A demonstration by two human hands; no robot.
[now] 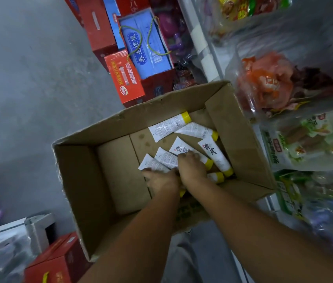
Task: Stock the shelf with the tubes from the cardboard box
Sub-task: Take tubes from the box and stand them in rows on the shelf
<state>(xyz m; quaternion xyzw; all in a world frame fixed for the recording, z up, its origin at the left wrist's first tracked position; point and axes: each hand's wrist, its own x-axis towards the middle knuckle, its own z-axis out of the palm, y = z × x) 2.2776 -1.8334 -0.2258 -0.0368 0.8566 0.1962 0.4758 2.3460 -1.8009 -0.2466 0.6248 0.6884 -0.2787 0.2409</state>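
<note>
Head view. Shows left grip (pixel 161 181) clenched round several tubes (pixel 162 158) low in the cardboard box (pixel 84 180), a yellow cap poking out under the wrist. Puts right grip (pixel 192 168) touching it, fingers curled onto a tube with black brush characters, possibly 黄芪. Leaves more tubes loose further in, fine print unreadable. Reads 养生核桃 on the blue carton (pixel 141 48) beyond; bagged snacks (pixel 263 84) on the shelf (pixel 206 64), right.

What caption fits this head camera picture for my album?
Left hand and right hand grip tubes in the box beside the shelf.
</note>
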